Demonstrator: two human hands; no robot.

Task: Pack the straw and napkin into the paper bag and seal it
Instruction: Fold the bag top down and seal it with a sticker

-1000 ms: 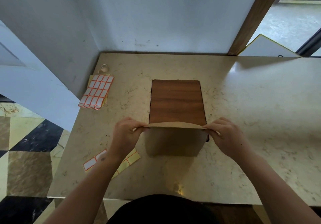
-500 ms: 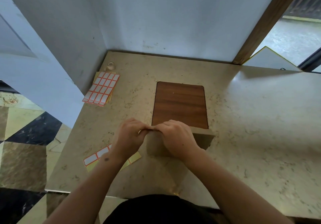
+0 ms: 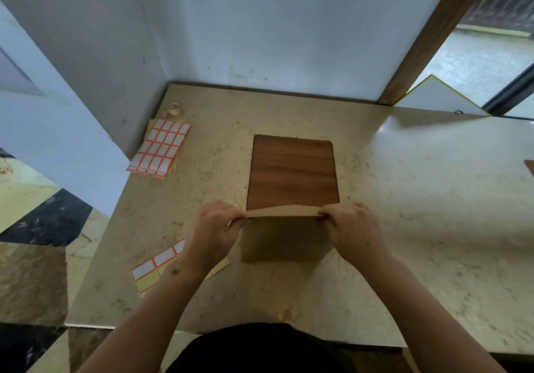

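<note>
A brown paper bag [image 3: 284,238] stands upright on the marble table [image 3: 419,199], just in front of a wooden board [image 3: 291,173]. Its top edge is folded over into a flat strip. My left hand [image 3: 215,231] pinches the left end of that fold and my right hand [image 3: 352,231] pinches the right end. No straw or napkin shows; the inside of the bag is hidden.
A sheet of white stickers with orange borders [image 3: 160,148] lies at the back left, with a small tape roll [image 3: 174,109] behind it. A partly used sticker sheet [image 3: 153,270] lies under my left wrist. Walls close the back and left sides.
Half a second ago my right hand was beside the left one at the fold's left end. It has slid right along the fold to the right corner.
</note>
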